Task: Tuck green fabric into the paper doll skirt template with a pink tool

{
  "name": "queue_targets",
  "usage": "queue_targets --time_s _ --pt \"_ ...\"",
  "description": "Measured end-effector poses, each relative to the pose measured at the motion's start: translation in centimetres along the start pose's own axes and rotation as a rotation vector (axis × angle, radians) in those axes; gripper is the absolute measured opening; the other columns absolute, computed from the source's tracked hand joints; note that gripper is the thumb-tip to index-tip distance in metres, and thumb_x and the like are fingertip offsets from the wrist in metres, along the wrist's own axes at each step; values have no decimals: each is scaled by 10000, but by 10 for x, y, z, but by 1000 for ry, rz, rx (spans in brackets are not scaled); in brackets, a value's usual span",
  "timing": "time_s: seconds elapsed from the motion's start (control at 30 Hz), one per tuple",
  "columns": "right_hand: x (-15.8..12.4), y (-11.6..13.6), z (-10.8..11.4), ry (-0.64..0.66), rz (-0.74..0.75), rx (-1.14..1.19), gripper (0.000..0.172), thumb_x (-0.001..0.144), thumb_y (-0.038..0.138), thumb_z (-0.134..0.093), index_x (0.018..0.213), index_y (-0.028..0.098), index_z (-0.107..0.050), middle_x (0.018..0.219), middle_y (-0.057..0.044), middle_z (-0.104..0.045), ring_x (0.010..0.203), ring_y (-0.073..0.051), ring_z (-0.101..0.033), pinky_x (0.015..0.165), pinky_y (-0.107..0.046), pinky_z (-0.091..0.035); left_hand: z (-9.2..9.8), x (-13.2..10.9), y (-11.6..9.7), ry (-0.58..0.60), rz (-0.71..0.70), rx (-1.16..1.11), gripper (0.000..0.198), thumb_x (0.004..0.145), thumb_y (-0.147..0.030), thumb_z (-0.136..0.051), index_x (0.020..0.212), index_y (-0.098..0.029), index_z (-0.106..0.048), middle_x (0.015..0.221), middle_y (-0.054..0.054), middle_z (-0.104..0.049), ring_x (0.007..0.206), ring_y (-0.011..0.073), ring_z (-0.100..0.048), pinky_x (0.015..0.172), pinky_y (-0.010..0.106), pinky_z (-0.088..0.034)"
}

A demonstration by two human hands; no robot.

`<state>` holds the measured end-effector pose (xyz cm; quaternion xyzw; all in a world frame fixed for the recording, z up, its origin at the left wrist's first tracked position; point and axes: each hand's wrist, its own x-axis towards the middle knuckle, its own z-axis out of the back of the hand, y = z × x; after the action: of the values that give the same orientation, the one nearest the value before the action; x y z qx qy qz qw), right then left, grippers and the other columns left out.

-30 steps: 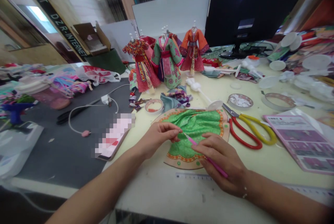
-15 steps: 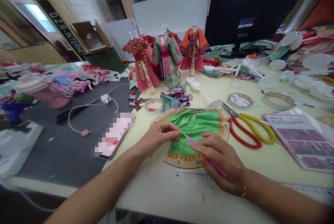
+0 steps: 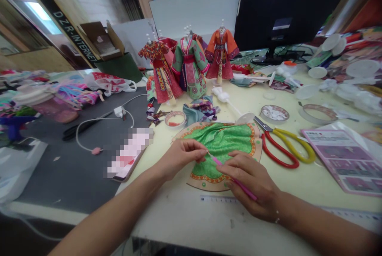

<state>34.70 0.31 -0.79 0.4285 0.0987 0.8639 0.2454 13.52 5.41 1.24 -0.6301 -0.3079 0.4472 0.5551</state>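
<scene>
In my right hand (image 3: 252, 180) I hold a slim pink pen-shaped tool (image 3: 217, 161) with a pale pointed tip. Thumb and fingertips of my left hand (image 3: 186, 154) are pinched together at that tip; whatever they grip is too small to make out. Beneath both hands lies a green patterned cloth piece (image 3: 232, 136) with an orange and beige border, gathered in folds at its upper part. A ruler (image 3: 216, 199) lies just in front of the cloth, partly hidden by my right hand. Scissors (image 3: 283, 148) with one red and one yellow handle lie to the right.
Behind the cloth stand several small dressed figures (image 3: 191, 65) and a roll of tape (image 3: 175, 120). A phone (image 3: 131, 156) and a white cable (image 3: 79, 136) lie on the left. A monitor (image 3: 277, 13) rises at the back right. A pink printed sheet (image 3: 337, 156) lies right.
The view has shifted slightly. Both hands keep their pinch and grip over the green cloth, and the pink tool's tip stays at my left fingertips.
</scene>
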Motion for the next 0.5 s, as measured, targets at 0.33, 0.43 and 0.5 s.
queue_targets --time_s 0.33,0.43,0.5 --pt "0 0 0 -4 15 8 383 794 61 -504 1168 137 -522 893 -73 -582 841 -172 -526 842 -425 -462 -4 -2 -4 13 2 5 213 674 -289 -729 734 -104 -641 631 16 -629 578 74 -518 581 204 -398" --pt "0 1 0 -5 18 3 372 795 64 -504 1159 132 -528 895 -72 -589 846 -171 -534 853 -421 -461 -4 -2 -4 15 3 14 213 675 -288 -727 734 -102 -641 632 17 -626 577 74 -514 578 206 -395" --pt "0 1 1 -5 16 -7 360 800 75 -500 1154 135 -532 889 -69 -595 846 -171 -547 851 -413 -467 -3 -2 -3 19 4 23 205 684 -285 -719 741 -103 -643 636 18 -627 579 75 -513 579 208 -395"
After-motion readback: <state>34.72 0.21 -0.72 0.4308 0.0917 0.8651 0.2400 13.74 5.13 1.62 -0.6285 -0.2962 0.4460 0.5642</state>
